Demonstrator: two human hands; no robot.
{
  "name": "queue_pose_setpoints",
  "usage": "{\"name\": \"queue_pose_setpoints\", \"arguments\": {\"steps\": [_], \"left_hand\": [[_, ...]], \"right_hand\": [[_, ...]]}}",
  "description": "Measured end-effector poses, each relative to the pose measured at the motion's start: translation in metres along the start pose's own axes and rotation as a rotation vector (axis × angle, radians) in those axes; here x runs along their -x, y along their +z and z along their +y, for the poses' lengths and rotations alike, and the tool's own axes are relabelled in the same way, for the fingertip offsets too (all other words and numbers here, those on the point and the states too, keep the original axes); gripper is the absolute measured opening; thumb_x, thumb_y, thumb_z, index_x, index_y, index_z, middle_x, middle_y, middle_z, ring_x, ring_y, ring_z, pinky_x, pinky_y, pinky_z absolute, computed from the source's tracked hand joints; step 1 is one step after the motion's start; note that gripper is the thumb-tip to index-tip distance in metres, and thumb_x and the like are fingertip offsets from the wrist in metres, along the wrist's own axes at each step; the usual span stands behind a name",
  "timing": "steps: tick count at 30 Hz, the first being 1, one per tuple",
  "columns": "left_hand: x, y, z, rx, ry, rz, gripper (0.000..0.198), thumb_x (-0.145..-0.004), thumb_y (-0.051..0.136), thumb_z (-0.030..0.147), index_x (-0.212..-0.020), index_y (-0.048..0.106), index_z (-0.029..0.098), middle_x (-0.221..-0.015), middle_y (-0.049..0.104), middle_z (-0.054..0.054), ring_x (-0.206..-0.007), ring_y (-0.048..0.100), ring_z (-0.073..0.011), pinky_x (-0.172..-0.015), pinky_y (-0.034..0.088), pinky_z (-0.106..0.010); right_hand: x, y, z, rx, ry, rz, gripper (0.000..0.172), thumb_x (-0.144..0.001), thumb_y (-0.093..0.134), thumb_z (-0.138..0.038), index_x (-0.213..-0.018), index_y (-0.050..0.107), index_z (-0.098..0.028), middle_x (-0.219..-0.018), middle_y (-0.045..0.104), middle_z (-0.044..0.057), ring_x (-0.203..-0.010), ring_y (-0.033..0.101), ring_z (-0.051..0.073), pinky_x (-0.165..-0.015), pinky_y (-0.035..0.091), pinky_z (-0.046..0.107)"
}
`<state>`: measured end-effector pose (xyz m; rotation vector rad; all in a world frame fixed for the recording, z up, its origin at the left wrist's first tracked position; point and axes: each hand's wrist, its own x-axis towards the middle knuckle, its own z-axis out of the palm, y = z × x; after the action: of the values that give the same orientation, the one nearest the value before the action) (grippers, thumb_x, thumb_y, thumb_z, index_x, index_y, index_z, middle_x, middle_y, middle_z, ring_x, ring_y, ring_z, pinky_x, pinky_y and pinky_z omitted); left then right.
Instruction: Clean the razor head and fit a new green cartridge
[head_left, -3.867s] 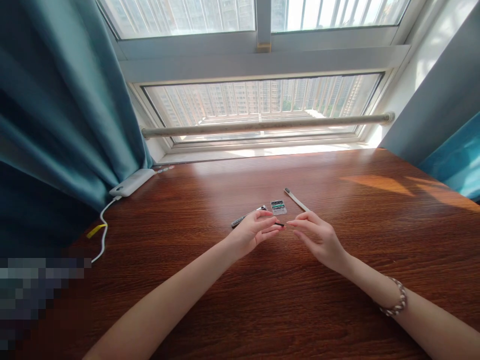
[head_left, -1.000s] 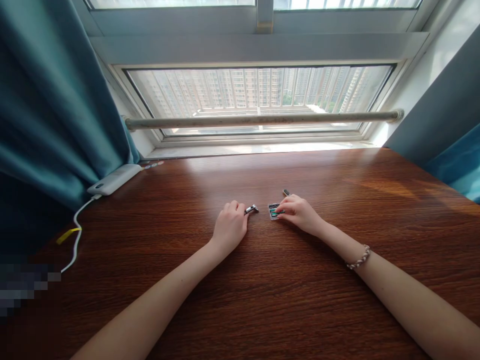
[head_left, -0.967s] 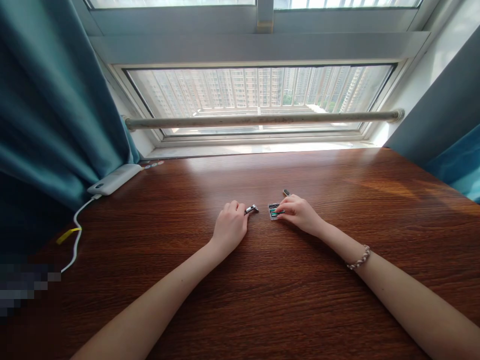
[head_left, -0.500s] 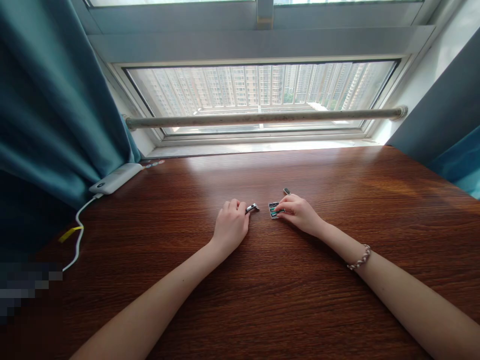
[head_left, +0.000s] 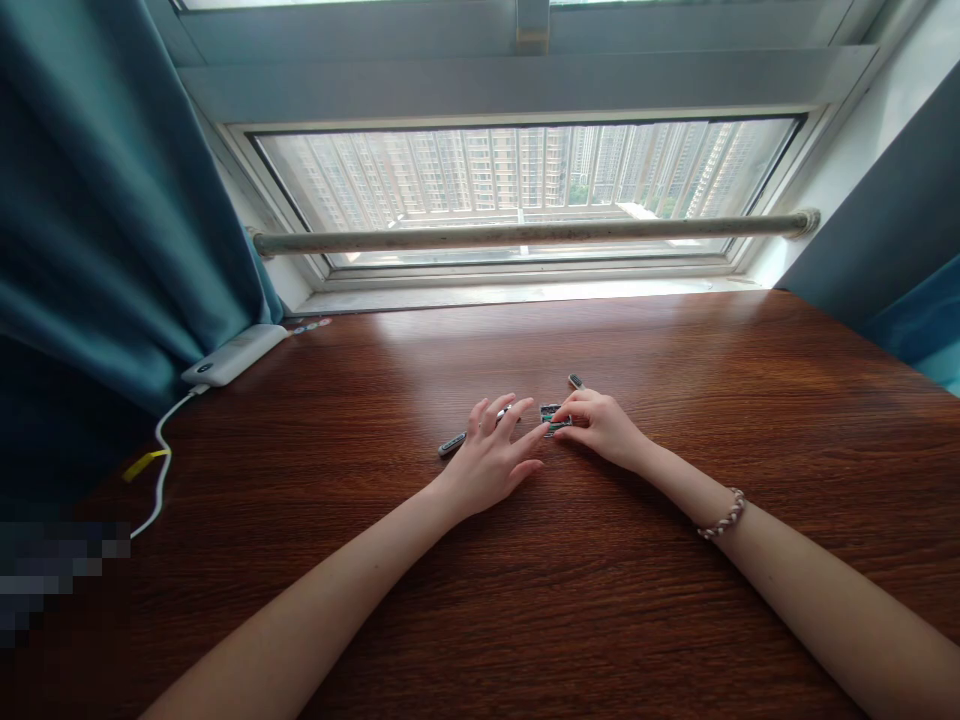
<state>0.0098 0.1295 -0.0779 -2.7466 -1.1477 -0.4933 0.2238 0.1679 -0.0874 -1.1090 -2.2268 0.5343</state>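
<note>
The left hand (head_left: 495, 455) is letting go. A moment ago it was curled tight around the razor handle (head_left: 452, 444), with the metal head poking out towards the cartridge case (head_left: 553, 417). Now its fingers are spreading wide and flat, gripping nothing. The handle is lying loose on the table (head_left: 525, 600) under them, its tail end showing to the left. The forefinger is stretching towards the case, close to the right hand (head_left: 600, 425).

The right hand is not shifting at all. It is keeping its fingers curled in, with their tips closed on the case just in front of it. So the work is passing from the handle to the case, with both hands now gathering there. Behind the right knuckles, the dark tip of a slim stick (head_left: 574, 380) is peeking out, untouched.
</note>
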Motion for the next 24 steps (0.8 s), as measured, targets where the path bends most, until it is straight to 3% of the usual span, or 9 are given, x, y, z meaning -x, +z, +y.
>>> {"name": "queue_pose_setpoints", "arguments": {"steps": [4, 10, 24], "left_hand": [[0.001, 0.000, -0.001, 0.029, -0.012, -0.022, 0.046, -0.080, 0.050, 0.037, -0.126, 0.042, 0.034, -0.137, 0.031, -0.006, -0.127, 0.018, -0.0302, -0.102, 0.010, -0.053], [0.002, 0.003, -0.003, 0.064, -0.026, -0.047, 0.043, -0.081, 0.047, 0.041, -0.124, 0.045, 0.034, -0.139, 0.029, -0.006, -0.127, 0.016, -0.0310, -0.102, 0.009, -0.055], [0.002, 0.007, -0.005, 0.124, -0.072, -0.111, 0.043, -0.083, 0.041, 0.046, -0.125, 0.043, 0.035, -0.140, 0.023, -0.003, -0.128, 0.011, -0.0300, -0.102, 0.009, -0.055]], "right_hand": [[-0.001, -0.005, 0.000, 0.004, 0.017, -0.014, 0.014, -0.070, 0.066, -0.024, -0.083, 0.066, -0.020, -0.080, 0.060, 0.003, -0.073, 0.054, 0.015, -0.068, 0.042, 0.027], [-0.001, -0.015, -0.003, 0.013, -0.005, -0.098, 0.007, -0.073, 0.061, -0.020, -0.074, 0.068, -0.020, -0.075, 0.060, 0.002, -0.067, 0.054, 0.013, -0.063, 0.041, 0.024], [-0.001, -0.017, -0.003, 0.110, -0.051, -0.110, 0.009, -0.073, 0.061, -0.020, -0.076, 0.070, -0.020, -0.077, 0.061, 0.004, -0.071, 0.053, 0.015, -0.066, 0.042, 0.026]]}}
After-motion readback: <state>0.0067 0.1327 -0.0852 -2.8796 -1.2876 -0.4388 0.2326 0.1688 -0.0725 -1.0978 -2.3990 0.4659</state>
